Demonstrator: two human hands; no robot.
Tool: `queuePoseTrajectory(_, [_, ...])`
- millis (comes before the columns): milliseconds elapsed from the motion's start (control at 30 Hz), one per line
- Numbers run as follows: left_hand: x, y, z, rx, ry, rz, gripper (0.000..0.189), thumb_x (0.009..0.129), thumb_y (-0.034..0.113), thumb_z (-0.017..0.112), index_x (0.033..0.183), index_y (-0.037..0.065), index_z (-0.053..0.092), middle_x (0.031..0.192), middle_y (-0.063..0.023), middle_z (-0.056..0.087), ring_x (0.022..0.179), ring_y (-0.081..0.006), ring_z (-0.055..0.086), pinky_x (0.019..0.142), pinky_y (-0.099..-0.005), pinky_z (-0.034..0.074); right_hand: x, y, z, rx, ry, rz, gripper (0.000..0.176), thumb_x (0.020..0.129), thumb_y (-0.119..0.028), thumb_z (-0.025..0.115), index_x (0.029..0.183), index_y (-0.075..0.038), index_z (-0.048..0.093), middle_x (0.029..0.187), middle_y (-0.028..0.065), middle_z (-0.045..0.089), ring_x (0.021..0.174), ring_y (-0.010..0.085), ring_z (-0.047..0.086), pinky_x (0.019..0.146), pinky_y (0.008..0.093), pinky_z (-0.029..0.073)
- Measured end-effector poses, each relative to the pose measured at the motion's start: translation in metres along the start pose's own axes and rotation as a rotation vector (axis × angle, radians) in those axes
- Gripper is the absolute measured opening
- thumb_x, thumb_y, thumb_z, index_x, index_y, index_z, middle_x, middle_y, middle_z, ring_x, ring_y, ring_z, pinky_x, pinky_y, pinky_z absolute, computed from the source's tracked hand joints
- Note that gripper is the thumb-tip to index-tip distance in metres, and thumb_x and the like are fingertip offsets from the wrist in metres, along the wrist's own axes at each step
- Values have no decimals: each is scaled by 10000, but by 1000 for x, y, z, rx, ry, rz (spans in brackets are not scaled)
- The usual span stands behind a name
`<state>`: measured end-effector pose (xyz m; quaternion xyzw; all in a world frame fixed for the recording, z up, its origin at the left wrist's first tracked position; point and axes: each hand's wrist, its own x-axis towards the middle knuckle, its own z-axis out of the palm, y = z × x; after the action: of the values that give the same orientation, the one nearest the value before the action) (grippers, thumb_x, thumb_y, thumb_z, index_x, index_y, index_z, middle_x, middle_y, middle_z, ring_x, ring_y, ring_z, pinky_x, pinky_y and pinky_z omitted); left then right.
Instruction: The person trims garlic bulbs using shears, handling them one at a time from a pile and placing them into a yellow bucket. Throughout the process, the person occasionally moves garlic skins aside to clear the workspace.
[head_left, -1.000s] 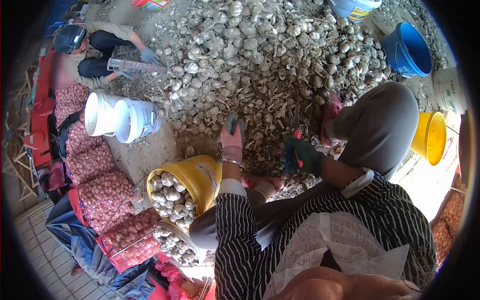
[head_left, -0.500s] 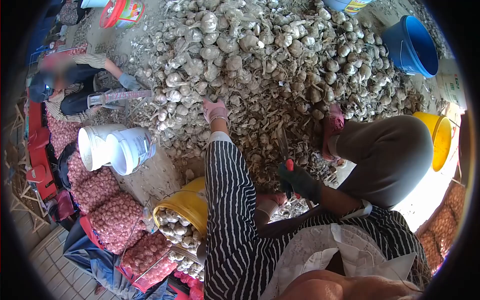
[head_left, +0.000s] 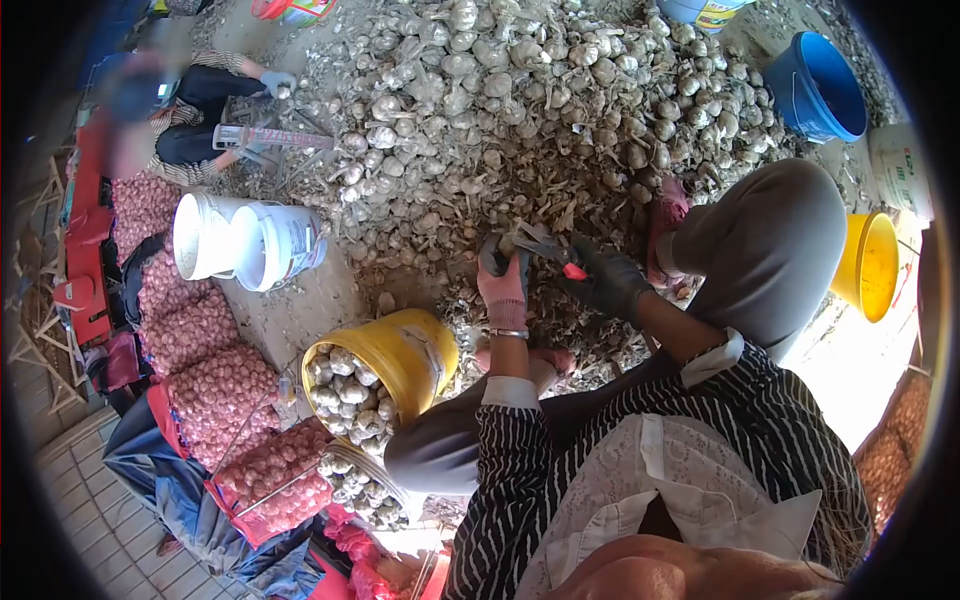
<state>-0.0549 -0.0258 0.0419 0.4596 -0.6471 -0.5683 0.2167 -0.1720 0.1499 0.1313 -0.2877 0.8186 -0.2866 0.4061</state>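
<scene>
My left hand, in a pink glove with dark fingertips, is closed around a garlic bulb, mostly hidden by the fingers. My right hand, in a dark glove, grips red-handled shears. Their metal blades point left and meet the bulb at my left fingertips. Both hands are close together over the near edge of a big garlic heap, with dry leaves and stalk scraps below them.
A tipped yellow bucket of garlic lies by my left knee. Two white buckets and filled red net sacks are on the left. A blue bucket and yellow bucket stand right. Another person's gloved hand is far left.
My left hand has drawn back from the heap with a garlic bulb, toward the shears. My right hand has risen slightly and turned the blades left. The view has shifted.
</scene>
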Motion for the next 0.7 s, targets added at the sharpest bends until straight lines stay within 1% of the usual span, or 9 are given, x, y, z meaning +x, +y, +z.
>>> queuePoseTrajectory(100, [-31,32,-8,253,-13,81,475,751,64,691,1200,18,544,1091,-143,637,989,-240,627,897,-339,478,-9,-7,-2,-92,-40,-51,543,811,-421,656,1215,-110,471,973,188,639,927,379,615,789,445,479])
queuePoseTrajectory(200, [-46,43,-19,233,-5,142,493,756,38,692,1222,31,529,1113,-126,628,1011,-245,622,900,-359,480,-21,-5,7,-56,-76,-75,521,810,-419,654,1202,-117,488,969,183,642,926,362,621,792,438,479])
queuePoseTrajectory(233, [-54,45,-14,-434,-11,-97,400,743,44,697,1123,16,577,980,-86,661,928,-184,625,808,-299,498,-24,-5,9,-16,-82,-104,508,809,-416,653,1191,-119,498,962,184,643,921,357,624,789,437,480])
queuePoseTrajectory(267, [-60,48,-18,-438,-1,-86,400,743,44,697,1123,16,577,980,-86,661,928,-184,625,808,-299,498,-27,-4,13,-22,-82,-118,508,809,-416,653,1191,-119,498,962,184,643,921,357,624,789,437,480])
queuePoseTrajectory(333, [-73,54,-27,-789,-347,-173,320,789,126,670,1080,30,577,963,-67,639,901,-179,595,718,-291,492,-34,-4,19,20,-12,-191,484,811,-406,652,1173,-116,512,942,186,645,907,359,627,773,440,483])
queuePoseTrajectory(367, [-78,57,-28,-793,-340,-165,320,789,126,670,1080,30,577,963,-67,639,901,-179,595,718,-291,492,-39,-6,19,15,-14,-200,484,811,-406,652,1173,-116,512,942,186,645,907,359,627,773,440,483])
queuePoseTrajectory(467, [-85,62,-27,-1085,-506,-584,378,869,380,616,1084,76,554,945,-26,576,811,-141,523,616,-252,425,-49,-6,18,-17,-39,-231,465,813,-389,658,1160,-111,524,931,192,644,900,363,629,763,437,487])
queuePoseTrajectory(567, [-85,62,-18,-1008,-370,-415,420,881,471,574,1061,91,560,894,-9,569,809,-137,528,609,-255,422,-42,7,31,-43,-35,-272,454,814,-369,669,1157,-110,522,935,188,644,900,351,635,758,426,491])
queuePoseTrajectory(700, [-84,58,-17,-970,-285,-236,474,897,539,492,1037,92,566,886,-12,571,802,-131,528,610,-256,414,-36,10,42,133,-74,-254,454,820,-368,676,1147,-99,513,962,187,641,909,341,638,767,406,486])
